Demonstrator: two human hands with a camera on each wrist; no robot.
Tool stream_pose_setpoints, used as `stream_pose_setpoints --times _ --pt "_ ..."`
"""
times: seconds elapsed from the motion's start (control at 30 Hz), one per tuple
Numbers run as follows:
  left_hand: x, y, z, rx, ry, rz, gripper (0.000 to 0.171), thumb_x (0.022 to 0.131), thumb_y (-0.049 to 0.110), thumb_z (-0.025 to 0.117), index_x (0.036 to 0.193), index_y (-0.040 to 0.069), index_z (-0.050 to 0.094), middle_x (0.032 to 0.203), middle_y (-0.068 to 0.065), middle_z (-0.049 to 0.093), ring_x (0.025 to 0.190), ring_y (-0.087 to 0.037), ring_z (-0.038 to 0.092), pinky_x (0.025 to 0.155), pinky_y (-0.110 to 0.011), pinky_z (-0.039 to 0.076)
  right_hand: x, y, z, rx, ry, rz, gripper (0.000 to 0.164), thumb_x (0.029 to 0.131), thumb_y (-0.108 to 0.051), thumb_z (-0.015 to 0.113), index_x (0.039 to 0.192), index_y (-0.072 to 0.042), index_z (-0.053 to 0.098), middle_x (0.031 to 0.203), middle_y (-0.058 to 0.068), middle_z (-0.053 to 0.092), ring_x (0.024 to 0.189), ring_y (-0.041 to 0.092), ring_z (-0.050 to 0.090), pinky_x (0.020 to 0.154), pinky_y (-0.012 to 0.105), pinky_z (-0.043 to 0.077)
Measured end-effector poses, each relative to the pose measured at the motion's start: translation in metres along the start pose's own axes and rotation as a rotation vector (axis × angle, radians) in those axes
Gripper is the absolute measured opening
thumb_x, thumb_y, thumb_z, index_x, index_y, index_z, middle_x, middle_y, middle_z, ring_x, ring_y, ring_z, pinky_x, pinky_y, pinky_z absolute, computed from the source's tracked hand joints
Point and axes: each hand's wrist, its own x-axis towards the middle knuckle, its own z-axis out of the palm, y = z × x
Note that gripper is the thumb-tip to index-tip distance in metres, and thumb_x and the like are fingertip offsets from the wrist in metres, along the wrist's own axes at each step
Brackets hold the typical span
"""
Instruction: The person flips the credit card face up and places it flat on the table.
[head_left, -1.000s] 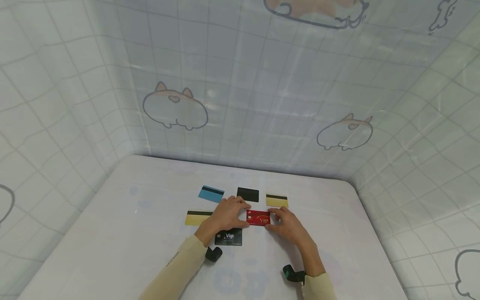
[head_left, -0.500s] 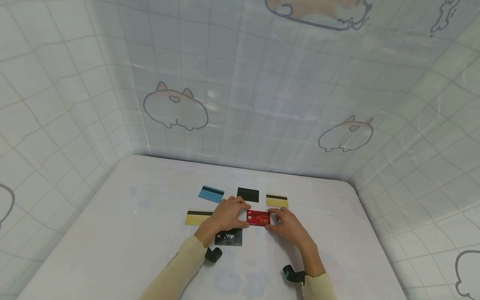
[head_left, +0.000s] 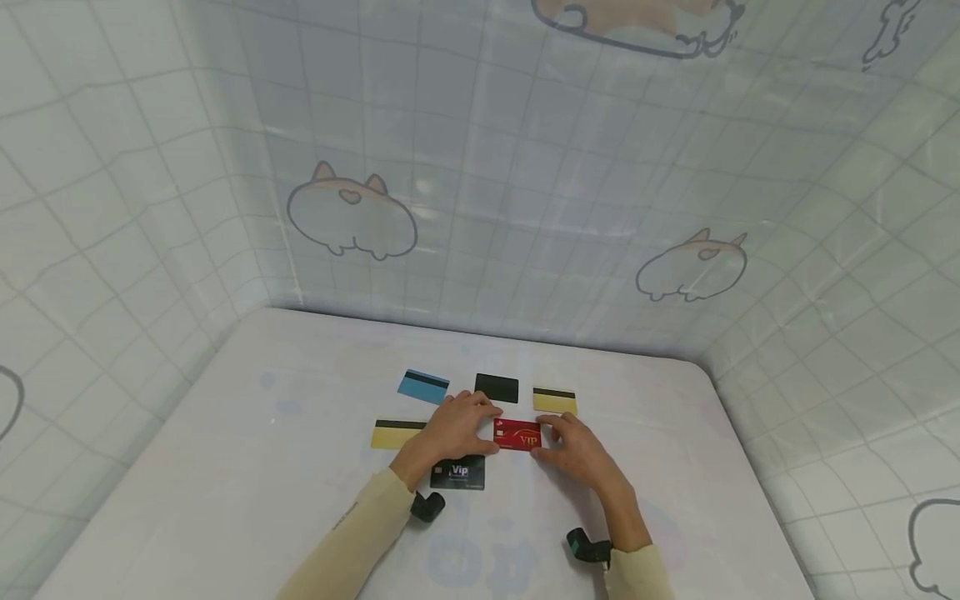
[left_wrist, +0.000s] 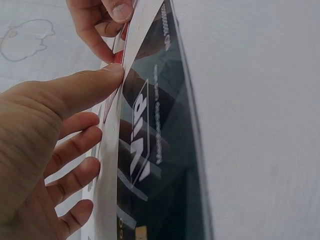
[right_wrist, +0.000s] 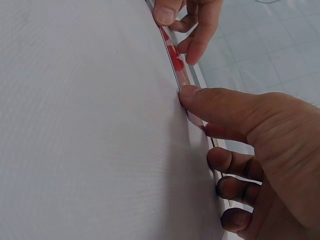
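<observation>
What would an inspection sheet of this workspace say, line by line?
Surface: white tabletop with faint printed patterns.
Job's things: glossy red rectangular VIP card, printed face up.
Clutter: blue rectangular card with black stripe, plain-looking black rectangular card, two yellow rectangular cards with dark stripes, black rectangular Vip card.
Hands: left hand and right hand pinch the red card's opposite short ends.
Cables: nothing seen.
Surroundings: pale grid-patterned backdrop with cartoon animals.

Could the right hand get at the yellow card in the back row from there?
Probably yes, once it lets go of the red card: the yellow card lies just past the right hand, with nothing visible between them.
</observation>
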Motion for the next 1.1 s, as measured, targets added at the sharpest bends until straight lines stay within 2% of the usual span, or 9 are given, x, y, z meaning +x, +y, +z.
stream_pose_setpoints --times 0.37,0.53,0.83,1.1 --pt "-0.002 -0.004 -0.002 -0.005 0.006 -0.001 0.062 0.082 0.054 0.078 0.136 0.025 0.065 0.128 0.001 0.06 0.115 -0.022 0.052 0.101 -0.047 0.045 -0.002 0.002 -0.001 0.019 0.009 0.004 0.059 0.082 -0.038 0.083 0.136 -0.022 0.062 0.101 -0.002 0.056 0.09 0.015 0.053 0.076 0.031 0.05" --pt "-0.007 -0.011 -0.009 -0.015 0.033 -0.008 0.061 0.083 0.052 0.078 0.135 0.024 0.065 0.126 0.0 0.062 0.115 -0.023 0.055 0.101 -0.048 0.045 -0.003 0.001 0.002 0.022 0.043 -0.023 0.058 0.083 -0.039 0.082 0.136 -0.023 0.062 0.104 -0.002 0.056 0.092 0.014 0.053 0.079 0.032 0.051" --pt "-0.021 -0.025 -0.028 -0.011 0.087 -0.048 0.06 0.083 0.05 0.078 0.134 0.022 0.066 0.125 0.0 0.063 0.12 -0.025 0.056 0.102 -0.052 0.045 0.001 -0.016 0.002 0.024 0.087 -0.103 0.053 0.086 -0.038 0.079 0.135 -0.022 0.064 0.107 0.0 0.056 0.094 0.013 0.051 0.08 0.031 0.05" --pt "-0.04 -0.045 -0.031 -0.024 0.138 -0.065 0.06 0.082 0.049 0.08 0.133 0.021 0.067 0.127 -0.001 0.063 0.121 -0.025 0.056 0.1 -0.055 0.043 0.005 -0.031 0.008 0.05 0.068 -0.134 0.051 0.089 -0.043 0.075 0.135 -0.024 0.063 0.11 0.0 0.055 0.097 0.013 0.05 0.085 0.034 0.051"
